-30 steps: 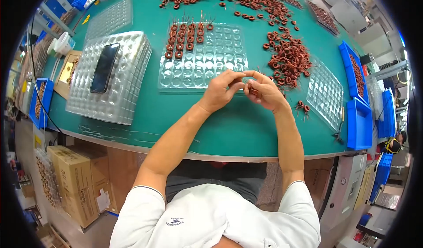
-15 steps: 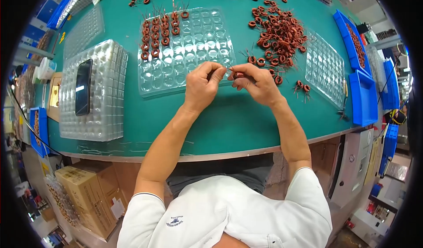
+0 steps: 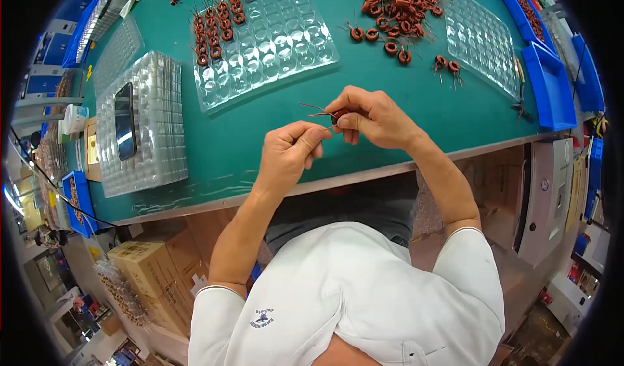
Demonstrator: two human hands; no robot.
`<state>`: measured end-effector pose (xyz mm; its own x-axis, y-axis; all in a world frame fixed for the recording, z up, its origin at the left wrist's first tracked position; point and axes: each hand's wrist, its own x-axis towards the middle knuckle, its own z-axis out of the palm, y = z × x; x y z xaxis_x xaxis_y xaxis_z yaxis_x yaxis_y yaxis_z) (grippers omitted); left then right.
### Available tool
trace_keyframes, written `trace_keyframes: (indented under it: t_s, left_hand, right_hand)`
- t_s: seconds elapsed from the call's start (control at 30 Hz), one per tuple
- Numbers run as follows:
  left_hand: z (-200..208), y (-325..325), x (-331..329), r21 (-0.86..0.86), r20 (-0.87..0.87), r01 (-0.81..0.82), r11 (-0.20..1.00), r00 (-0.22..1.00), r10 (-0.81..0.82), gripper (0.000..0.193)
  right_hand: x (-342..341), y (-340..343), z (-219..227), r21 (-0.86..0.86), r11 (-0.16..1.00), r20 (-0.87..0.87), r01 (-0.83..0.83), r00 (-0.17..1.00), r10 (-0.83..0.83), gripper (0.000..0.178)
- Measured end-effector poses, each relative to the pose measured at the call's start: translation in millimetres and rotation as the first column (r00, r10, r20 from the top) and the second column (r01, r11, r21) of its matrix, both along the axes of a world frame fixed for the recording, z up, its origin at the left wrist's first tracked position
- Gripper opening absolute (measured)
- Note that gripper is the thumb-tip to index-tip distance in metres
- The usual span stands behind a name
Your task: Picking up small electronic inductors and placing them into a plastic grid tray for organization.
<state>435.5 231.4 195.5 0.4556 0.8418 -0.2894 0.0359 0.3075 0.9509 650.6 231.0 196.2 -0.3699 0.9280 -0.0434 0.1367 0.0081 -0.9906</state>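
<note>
My right hand [image 3: 376,118] pinches a small red-brown wire-wound ring coil [image 3: 337,116] between thumb and fingers, above the green tabletop. Several thin wire leads stick out from the coil to the left. The fingertips of my left hand [image 3: 290,151] are closed on one of these coil leads [image 3: 330,128]. Beyond both hands lies a clear plastic tray [image 3: 286,67] with round pockets; coils [image 3: 214,41] stand in rows in its left part, leads pointing up. A big heap of loose coils [image 3: 403,5] lies to the far right of my hands.
At left, a black phone [image 3: 125,120] rests on a stack of clear trays [image 3: 159,138]. Another clear tray [image 3: 484,41] lies on the right, near pliers [image 3: 520,109] and a blue bin [image 3: 549,87]. Two stray coils [image 3: 446,63] sit near that tray. The table's front edge [image 3: 312,187] runs below my hands.
My hands and the coil have come nearer the table's front edge, away from the tray. The coil's leads now show spread to the left. The whole view has shifted and turned slightly.
</note>
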Motion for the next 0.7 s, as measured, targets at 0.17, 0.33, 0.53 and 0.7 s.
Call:
trace_keyframes:
  t_s: [0.17,0.33,0.53,0.7]
  left_hand:
    - [-18,-51,3,0.157,-0.062,-0.026,0.987,0.997,0.036,0.016]
    - [-18,-72,6,0.296,-0.135,-0.082,0.952,0.983,0.127,0.013]
    - [-14,-97,8,0.201,-0.012,-0.150,0.968,0.988,0.156,0.021]
    - [-6,-95,7,0.414,-0.153,-0.015,0.910,0.985,0.085,0.022]
  right_hand:
    - [-5,-55,-8,-0.069,0.998,-0.017,-0.005,1.000,0.003,0.017]
    - [-7,-86,-7,0.022,0.999,0.065,-0.041,0.997,0.039,0.018]
    - [-3,-121,-8,-0.022,0.995,-0.018,0.099,0.995,-0.099,0.017]
    - [-1,-138,-6,0.028,0.999,-0.012,0.039,0.999,-0.039,0.015]
